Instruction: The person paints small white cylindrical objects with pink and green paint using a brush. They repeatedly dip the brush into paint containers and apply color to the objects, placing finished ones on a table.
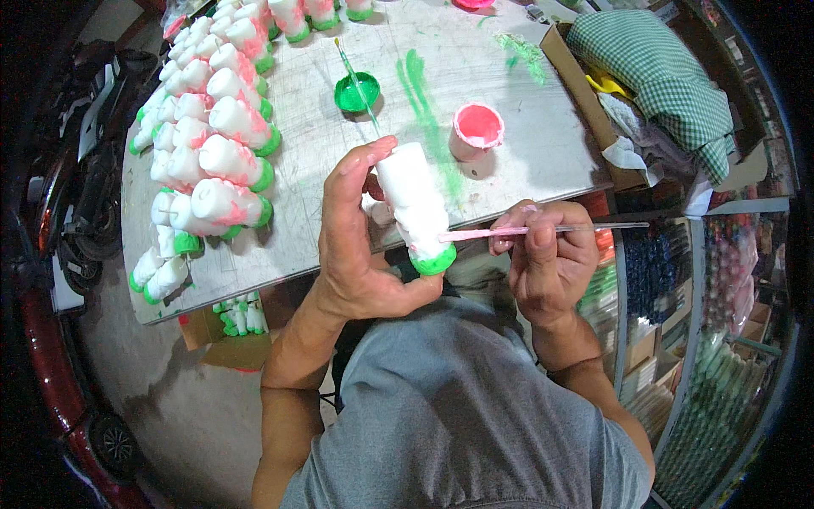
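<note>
The left hand spreads wide along a white candle-like piece, fingertips at its top end, thumb under its green base. The right hand pinches 1 pink-coated paintbrush in a narrow grip, its tip touching the piece near that base. Beyond both grips sit 1 pink paint cup and 1 green paint dish.

The person wears a loose grey cloth shirt with short sleeves and soft creases, its colour paler near the upper edge. The left hand and the right hand are bare, as are both forearms.
</note>
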### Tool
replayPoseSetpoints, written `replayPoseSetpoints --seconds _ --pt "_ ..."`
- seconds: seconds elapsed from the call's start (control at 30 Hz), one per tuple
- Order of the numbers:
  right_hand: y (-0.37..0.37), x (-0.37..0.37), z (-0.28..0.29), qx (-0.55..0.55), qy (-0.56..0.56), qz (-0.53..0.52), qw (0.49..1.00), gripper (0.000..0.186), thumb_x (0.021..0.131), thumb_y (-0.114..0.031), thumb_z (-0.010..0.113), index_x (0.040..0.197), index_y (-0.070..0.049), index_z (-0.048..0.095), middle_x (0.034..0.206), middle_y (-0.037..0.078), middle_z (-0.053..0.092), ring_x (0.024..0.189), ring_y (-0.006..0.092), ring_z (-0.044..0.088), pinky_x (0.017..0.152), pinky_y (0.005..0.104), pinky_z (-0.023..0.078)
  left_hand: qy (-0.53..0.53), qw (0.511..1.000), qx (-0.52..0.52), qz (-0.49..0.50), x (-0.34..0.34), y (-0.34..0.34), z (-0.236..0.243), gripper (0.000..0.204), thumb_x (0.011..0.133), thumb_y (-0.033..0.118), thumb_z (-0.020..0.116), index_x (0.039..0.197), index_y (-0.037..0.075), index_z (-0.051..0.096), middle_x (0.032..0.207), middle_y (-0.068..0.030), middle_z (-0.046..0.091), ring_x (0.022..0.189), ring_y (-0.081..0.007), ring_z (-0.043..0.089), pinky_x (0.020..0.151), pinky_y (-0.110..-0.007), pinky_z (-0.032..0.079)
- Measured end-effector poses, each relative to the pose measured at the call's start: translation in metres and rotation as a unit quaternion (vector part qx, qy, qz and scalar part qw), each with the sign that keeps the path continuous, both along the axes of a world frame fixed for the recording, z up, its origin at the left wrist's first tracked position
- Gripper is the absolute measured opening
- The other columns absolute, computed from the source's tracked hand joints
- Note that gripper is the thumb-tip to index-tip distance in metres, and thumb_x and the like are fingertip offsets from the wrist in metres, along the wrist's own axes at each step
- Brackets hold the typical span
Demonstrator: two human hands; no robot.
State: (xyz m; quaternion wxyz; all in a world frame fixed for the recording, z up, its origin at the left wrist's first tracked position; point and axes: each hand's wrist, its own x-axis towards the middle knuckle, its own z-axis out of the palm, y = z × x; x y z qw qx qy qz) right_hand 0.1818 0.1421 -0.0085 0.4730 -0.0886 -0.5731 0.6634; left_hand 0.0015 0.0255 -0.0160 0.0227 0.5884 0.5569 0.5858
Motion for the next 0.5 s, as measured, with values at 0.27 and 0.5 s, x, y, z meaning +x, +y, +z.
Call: replayPoseSetpoints --seconds 0.27,0.5 --pt "0.0022 -0.0012 0.0047 0.0 -0.003 -0.013 1.0 0.017 0.105 -0.014 0.059 0.109 0.0 0.052 0.092 0.017 0.068 0.076 0.0154 0.062 0.073 0.0292 0.054 0.004 1.0 0.0 0.0 -0.0031 0.0002 -0.0012 0.122 0.055 0.01 0.083 0.158 0.004 0.016 0.146 -0.0269 0.042 0.136 -0.0406 0.045 0.116 -0.052 0.033" --pt "0.0002 0.0002 0.0018 0.013 -0.027 -0.03 0.999 0.014 0.104 -0.011 0.059 0.108 0.0 0.052 0.093 0.016 0.068 0.077 0.0155 0.063 0.073 0.0299 0.055 0.009 1.0 0.002 0.006 -0.0039 0.0017 -0.0059 0.124 0.055 0.012 0.084 0.158 0.002 0.015 0.149 -0.0271 0.041 0.14 -0.0403 0.043 0.118 -0.051 0.032"
